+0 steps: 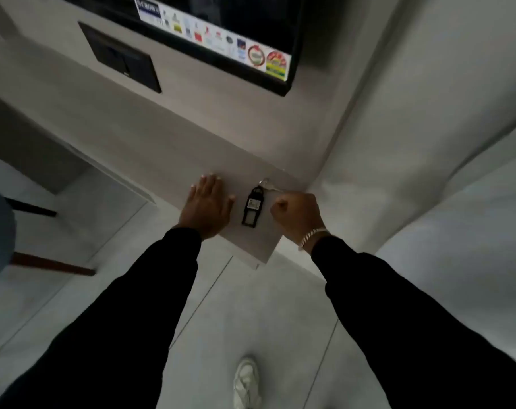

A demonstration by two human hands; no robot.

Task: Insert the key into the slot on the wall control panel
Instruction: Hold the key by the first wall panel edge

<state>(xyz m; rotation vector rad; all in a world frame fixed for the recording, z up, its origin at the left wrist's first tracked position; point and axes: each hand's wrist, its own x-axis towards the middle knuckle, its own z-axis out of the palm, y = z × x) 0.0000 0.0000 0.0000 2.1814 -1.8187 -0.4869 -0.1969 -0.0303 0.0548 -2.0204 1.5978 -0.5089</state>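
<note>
A black key tag (253,209) lies flat on the grey desk top (150,134) near its front right corner. A metal ring (264,182) joins its far end to a thin key that runs right into my right hand (298,215). That hand is curled into a fist at the desk's edge, fingers closed on the key's end. My left hand (207,205) rests flat on the desk just left of the tag, fingers spread, holding nothing. The dark wall control panel (120,59) sits on the wall at the far left, well away from both hands.
A black television (236,28) with a row of stickers hangs on the wall above the desk. White fabric (428,128) fills the right side. A chair (2,225) stands at the left under the desk. My white shoe (246,382) is on the tiled floor below.
</note>
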